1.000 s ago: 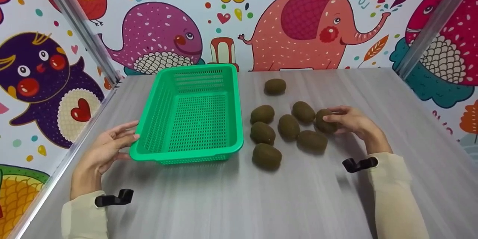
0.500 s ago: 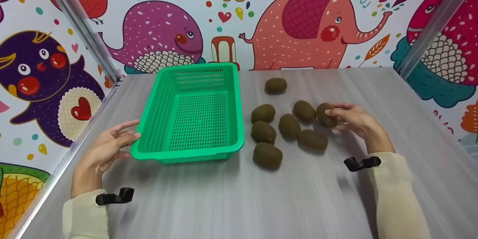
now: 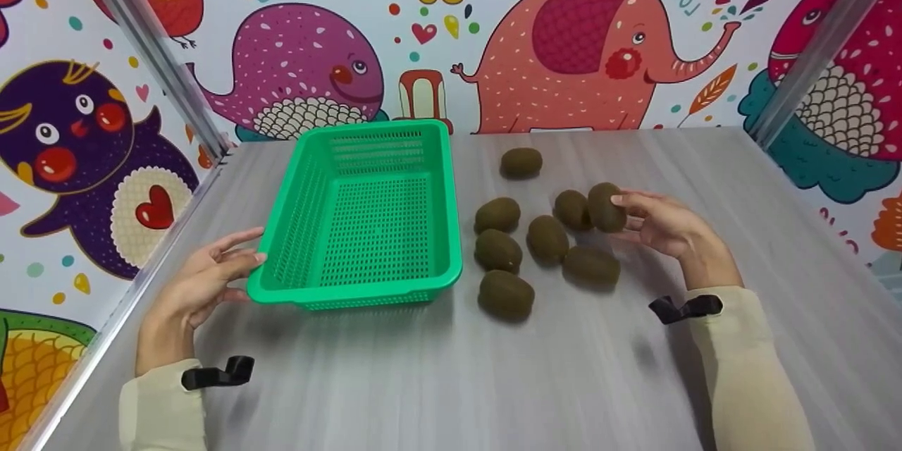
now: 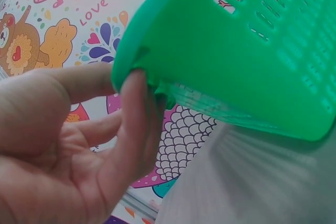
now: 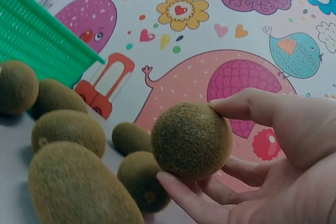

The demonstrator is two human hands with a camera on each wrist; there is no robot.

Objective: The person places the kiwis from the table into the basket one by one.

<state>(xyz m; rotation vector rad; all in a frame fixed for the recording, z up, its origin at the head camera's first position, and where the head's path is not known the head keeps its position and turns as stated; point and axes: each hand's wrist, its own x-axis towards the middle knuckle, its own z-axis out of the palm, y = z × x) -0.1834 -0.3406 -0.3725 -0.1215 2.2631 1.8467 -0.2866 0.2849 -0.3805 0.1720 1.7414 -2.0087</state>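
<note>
A brown fuzzy kiwi (image 3: 604,208) is pinched between thumb and fingers of my right hand (image 3: 666,224), lifted off the table beside another kiwi (image 3: 572,210). In the right wrist view the held kiwi (image 5: 190,141) shows its rounded end, thumb on top and fingers below. My left hand (image 3: 204,285) grips the near left corner of a green plastic basket (image 3: 356,294). The left wrist view shows thumb and fingers pinching the basket's rim (image 4: 124,56). No fruit lies in the basket.
More kiwis lie on the grey table (image 3: 451,380) right of the basket: one at the back (image 3: 521,163), one at the front (image 3: 506,295), several between. A patterned wall (image 3: 564,49) closes the back, with metal posts (image 3: 151,49) at the corners.
My right hand has raised the kiwi from the table and moved it slightly left and away from me. The left hand and the basket stay in place.
</note>
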